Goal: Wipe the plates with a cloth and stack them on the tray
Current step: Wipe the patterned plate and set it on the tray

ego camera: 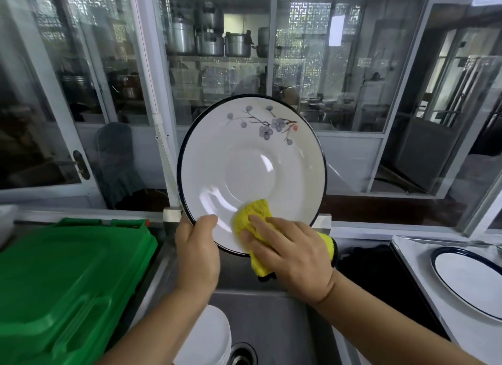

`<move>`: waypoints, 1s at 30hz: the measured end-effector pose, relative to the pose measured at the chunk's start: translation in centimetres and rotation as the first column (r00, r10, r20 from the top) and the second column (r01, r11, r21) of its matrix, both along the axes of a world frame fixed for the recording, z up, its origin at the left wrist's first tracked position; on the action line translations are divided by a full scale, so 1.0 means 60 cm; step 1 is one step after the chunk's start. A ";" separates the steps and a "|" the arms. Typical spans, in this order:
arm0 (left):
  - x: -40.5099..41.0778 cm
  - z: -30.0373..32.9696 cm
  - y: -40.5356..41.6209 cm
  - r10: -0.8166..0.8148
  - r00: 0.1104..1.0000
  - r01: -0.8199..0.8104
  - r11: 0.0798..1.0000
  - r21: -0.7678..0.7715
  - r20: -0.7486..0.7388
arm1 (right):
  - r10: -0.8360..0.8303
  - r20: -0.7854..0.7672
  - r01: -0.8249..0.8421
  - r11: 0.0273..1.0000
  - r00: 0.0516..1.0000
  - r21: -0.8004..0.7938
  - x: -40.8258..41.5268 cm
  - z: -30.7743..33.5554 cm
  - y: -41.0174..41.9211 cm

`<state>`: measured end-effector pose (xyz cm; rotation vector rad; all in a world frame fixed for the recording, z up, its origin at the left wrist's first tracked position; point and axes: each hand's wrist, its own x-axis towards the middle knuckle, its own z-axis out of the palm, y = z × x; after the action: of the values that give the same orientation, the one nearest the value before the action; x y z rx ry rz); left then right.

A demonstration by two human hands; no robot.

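Observation:
A white plate (251, 158) with a dark rim and a blue blossom pattern is tilted up toward me over the sink. My left hand (197, 252) grips its lower left edge, thumb on the face. My right hand (294, 257) presses a yellow cloth (251, 219) against the plate's lower part, fingers laid over the cloth. At the right, a white plate with a dark rim (467, 280) lies on a pale tray (407, 242). A stack of white plates (209, 337) sits low in the sink below my left forearm.
A steel sink (271, 318) with its drain (241, 355) lies under my hands. A green plastic crate lid (62, 283) fills the left counter. Glass partitions and shelves of metal pots (209, 38) stand behind.

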<state>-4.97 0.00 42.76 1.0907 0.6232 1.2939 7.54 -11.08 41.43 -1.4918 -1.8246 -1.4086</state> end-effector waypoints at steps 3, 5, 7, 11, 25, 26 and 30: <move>-0.024 0.012 0.023 -0.046 0.998 0.050 0.993 0.105 -0.046 | 0.027 0.128 -0.019 0.997 0.991 -0.069 0.037 0.009 -0.019; -0.043 0.036 0.054 -0.156 0.978 0.183 0.959 0.217 -0.138 | 0.032 0.223 -0.008 0.994 0.974 -0.108 0.070 0.029 -0.034; -0.055 0.069 0.083 -0.266 0.908 0.365 0.882 0.299 -0.323 | 0.047 0.302 -0.005 0.990 0.952 -0.139 0.095 0.048 -0.042; -0.052 0.123 0.107 -0.311 0.841 0.442 0.867 0.230 -0.443 | 0.065 0.316 -0.014 0.987 0.947 -0.163 0.097 0.055 -0.043; 0.007 0.021 -0.037 -0.098 0.992 0.115 0.959 0.261 -0.077 | -0.066 -0.137 0.076 0.995 0.988 0.069 -0.015 0.001 0.010; 0.005 0.021 -0.030 -0.115 0.990 0.133 0.959 0.248 -0.085 | -0.052 -0.106 0.058 0.997 0.993 0.053 -0.011 -0.001 0.006; -0.017 0.031 0.008 -0.132 0.987 0.150 0.959 0.240 -0.089 | -0.014 0.064 0.016 0.999 0.998 -0.041 0.038 0.008 -0.022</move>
<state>-6.00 0.47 44.61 1.3656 0.4360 1.2337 9.84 -12.42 41.90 -1.4999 -1.8950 -1.4497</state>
